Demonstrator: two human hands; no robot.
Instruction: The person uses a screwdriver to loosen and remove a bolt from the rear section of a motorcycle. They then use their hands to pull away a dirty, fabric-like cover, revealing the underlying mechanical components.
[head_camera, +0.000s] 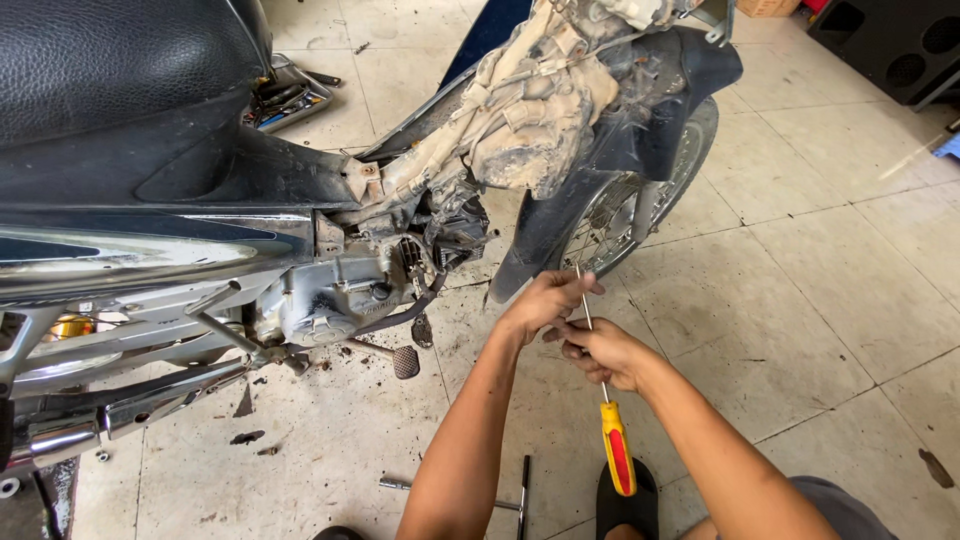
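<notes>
Both hands grip 1 long screwdriver (597, 375), its shaft running from the yellow-red handle near the body up toward the motorcycle (330, 250), left hand (541, 303) nearest the tip, right hand (603, 352) closed mid-shaft.

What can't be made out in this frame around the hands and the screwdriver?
- Screwdriver tip, head view: too thin and partly covered by the left hand to tell its type.
- Shaft middle: hidden inside the right hand.
- Anything small pinched between the fingers: covered by them.
- Motorcycle rear and seat: cut off by the left and top edges.
- Tool tray contents: too small, partly behind the seat.
</notes>
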